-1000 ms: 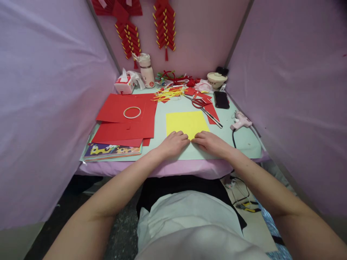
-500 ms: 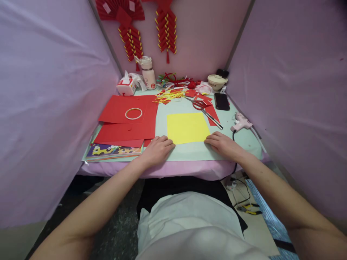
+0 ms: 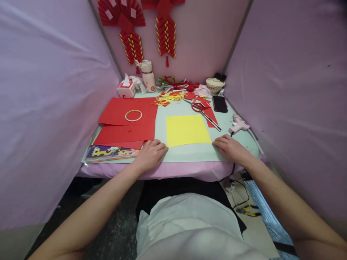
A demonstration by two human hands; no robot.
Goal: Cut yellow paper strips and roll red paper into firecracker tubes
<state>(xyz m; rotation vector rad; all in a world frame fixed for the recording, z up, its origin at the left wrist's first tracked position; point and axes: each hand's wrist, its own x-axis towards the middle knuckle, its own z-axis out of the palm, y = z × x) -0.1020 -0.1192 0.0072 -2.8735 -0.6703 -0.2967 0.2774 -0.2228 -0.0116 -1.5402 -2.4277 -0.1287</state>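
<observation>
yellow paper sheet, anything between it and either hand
Nothing visible: the left hand is at the near left corner of the yellow paper sheet, the right hand at its near right corner. Red-handled scissors lie beyond its far edge.

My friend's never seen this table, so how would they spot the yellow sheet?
On the pale green tabletop, look right of the red sheets. The yellow sheet lies flat, left hand and right hand by its near corners: one broad piece, unlike the thin yellow strips heaped behind it.

head view | from wearer's head | faces forward and down | table [image 3: 189,154] near, wall [image 3: 202,39] beyond
</observation>
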